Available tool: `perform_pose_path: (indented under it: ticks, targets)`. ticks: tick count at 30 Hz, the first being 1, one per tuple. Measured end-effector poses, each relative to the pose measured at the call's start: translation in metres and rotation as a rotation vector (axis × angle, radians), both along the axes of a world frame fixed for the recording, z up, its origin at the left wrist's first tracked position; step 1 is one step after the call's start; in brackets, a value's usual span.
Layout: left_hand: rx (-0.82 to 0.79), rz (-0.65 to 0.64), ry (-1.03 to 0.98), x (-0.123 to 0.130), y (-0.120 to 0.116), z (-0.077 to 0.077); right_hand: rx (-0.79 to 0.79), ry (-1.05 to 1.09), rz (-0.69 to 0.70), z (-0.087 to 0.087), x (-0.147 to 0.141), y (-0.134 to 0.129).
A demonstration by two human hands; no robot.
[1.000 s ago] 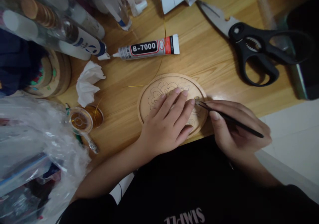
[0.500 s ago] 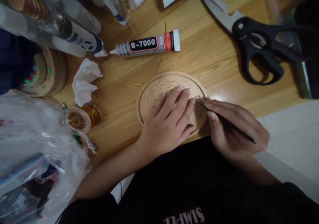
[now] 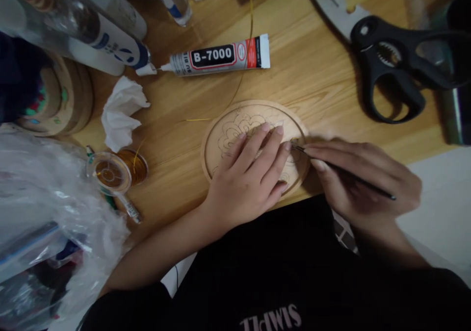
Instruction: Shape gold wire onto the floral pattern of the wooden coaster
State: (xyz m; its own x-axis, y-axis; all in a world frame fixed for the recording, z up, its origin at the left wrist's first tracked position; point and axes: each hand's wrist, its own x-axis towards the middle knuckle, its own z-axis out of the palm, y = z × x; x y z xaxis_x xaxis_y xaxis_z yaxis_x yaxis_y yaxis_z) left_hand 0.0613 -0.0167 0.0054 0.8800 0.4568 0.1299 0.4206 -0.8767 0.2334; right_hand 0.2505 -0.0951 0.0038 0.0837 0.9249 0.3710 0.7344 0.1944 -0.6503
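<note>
A round wooden disc (image 3: 213, 125) with a raised rim lies on the table, its face drawn with fine petal-like outlines. My left hand (image 3: 246, 179) rests flat on the disc, fingers spread, covering much of the drawing. In my right hand (image 3: 364, 179) are slim black tweezers (image 3: 353, 174), pinched between thumb and fingers. Their tip is at the disc's right part, close to my left index fingertip. Beside the tip a small bit of gold wire (image 3: 294, 139) shows on the disc. Whether the tip grips the wire is too small to tell.
Above the disc lies a B-7000 glue tube (image 3: 221, 56). Black-handled scissors (image 3: 390, 61) are at upper right. On the left are a gold wire spool (image 3: 136, 166), crumpled tissue (image 3: 123, 113), bottles (image 3: 117, 46) and a plastic bag (image 3: 73, 184).
My right hand has shifted right and tilted lower with the tweezers, their tip still by the disc's right side. The left hand stays on the disc. The camera view has shifted slightly.
</note>
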Motion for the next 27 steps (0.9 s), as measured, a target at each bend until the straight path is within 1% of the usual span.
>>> perform_pose_path:
  ticks: [2,6,10,14,18,21,23,24,27]
  targets:
    - [0.0,0.001,-0.007,0.0,0.0,-0.001,0.002,-0.017,0.059,0.001,0.009,0.005]
    - [0.001,-0.003,-0.011,0.0,-0.001,-0.001,-0.011,0.023,0.176,0.003,0.023,0.016]
    - [0.005,-0.008,-0.012,0.0,0.0,-0.001,-0.039,0.057,0.246,0.004,0.032,0.024]
    - [0.009,-0.007,-0.01,0.0,0.0,-0.001,-0.011,0.001,0.35,0.007,0.04,0.031]
    - [0.008,-0.007,-0.009,0.0,0.0,-0.001,-0.071,-0.071,0.472,0.016,0.052,0.041]
    - [0.008,-0.006,-0.004,0.0,0.0,-0.001,-0.134,-0.132,0.569,0.022,0.061,0.054]
    - [0.009,-0.005,-0.004,0.0,0.0,-0.001,-0.166,-0.195,0.665,0.025,0.065,0.065]
    - [0.01,-0.004,-0.007,0.0,0.0,-0.001,-0.171,-0.201,0.697,0.025,0.067,0.069]
    - [0.006,-0.006,-0.015,-0.001,0.001,-0.001,-0.199,-0.108,0.735,0.025,0.069,0.081]
